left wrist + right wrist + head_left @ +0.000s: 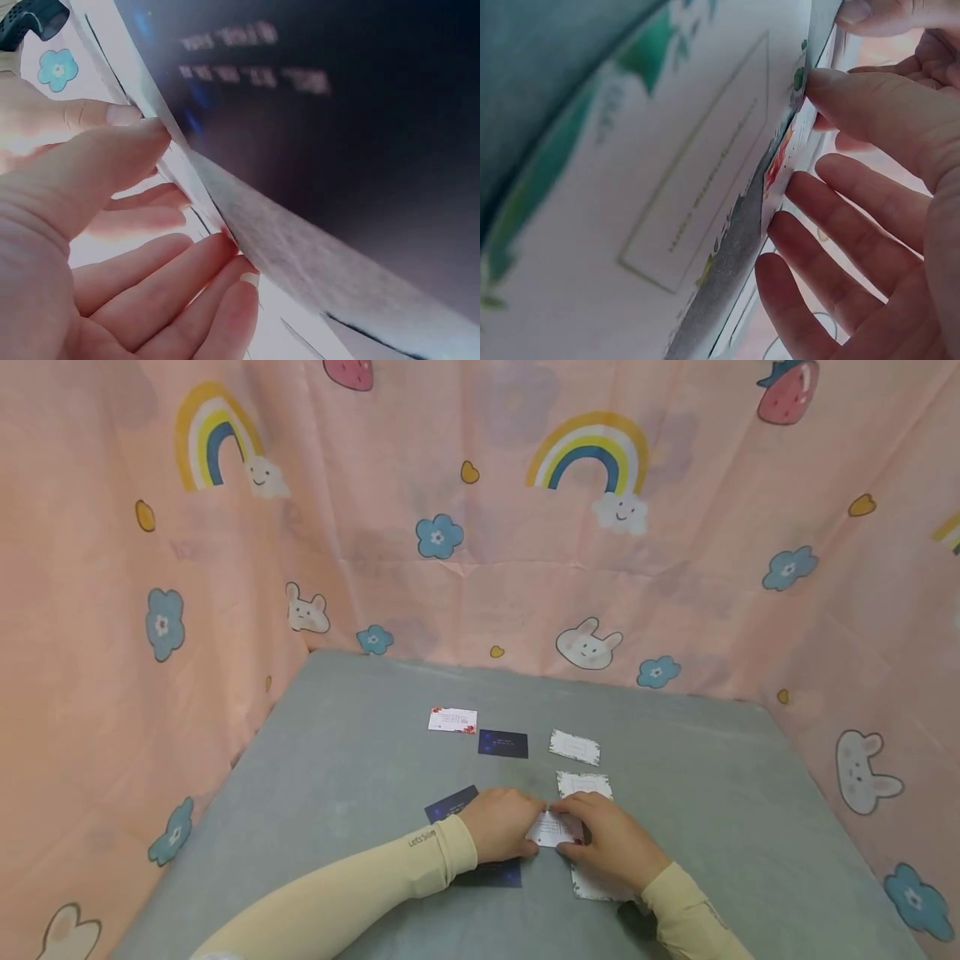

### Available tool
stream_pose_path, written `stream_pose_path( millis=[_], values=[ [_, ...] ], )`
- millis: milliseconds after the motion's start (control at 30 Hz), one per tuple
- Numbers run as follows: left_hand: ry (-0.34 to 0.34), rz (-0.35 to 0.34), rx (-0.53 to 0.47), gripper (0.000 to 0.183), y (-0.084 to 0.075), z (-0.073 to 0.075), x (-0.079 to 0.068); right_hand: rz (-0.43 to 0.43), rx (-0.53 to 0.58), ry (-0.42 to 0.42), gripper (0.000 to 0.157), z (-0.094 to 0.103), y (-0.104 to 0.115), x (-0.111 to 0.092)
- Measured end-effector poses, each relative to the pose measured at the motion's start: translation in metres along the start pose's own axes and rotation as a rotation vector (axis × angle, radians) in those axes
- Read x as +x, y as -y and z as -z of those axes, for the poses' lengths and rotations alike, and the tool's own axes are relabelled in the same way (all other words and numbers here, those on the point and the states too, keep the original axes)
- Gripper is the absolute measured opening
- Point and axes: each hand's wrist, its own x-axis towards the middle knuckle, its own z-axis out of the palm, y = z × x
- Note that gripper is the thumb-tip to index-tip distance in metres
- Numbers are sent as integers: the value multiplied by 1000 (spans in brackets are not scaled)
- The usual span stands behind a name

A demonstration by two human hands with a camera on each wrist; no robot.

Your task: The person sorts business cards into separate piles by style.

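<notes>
A small white card with red flower corners is at the table's near middle, between the two hands. My left hand holds it at its left edge, and the thumb and fingers of my right hand hold its right side. Partly under the left wrist lies a dark blue card; another dark card sticks out beyond that hand. Two white leaf-bordered cards lie by the right hand, a farther one and a nearer one partly covered. Red print shows beside the right fingertips in the right wrist view.
Farther back on the grey tabletop lie a white card with red corners, a dark blue card and a white leaf-edged card. Pink patterned cloth hangs behind the table and along both sides.
</notes>
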Motion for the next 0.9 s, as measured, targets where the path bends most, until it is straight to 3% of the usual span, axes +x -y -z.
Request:
stream_pose_path(
  millis=[367, 633, 900],
  values=[
    [-34, -61, 87, 46, -4, -6, -2, 54, -39, 14, 50, -4, -1, 0],
    [-64, -111, 200, 33, -6, -5, -5, 71, -46, 2, 47, -4, 0, 0],
    [-4, -63, 103, 45, -5, 1, -6, 57, -71, -27, 49, -5, 1, 0]
  ],
)
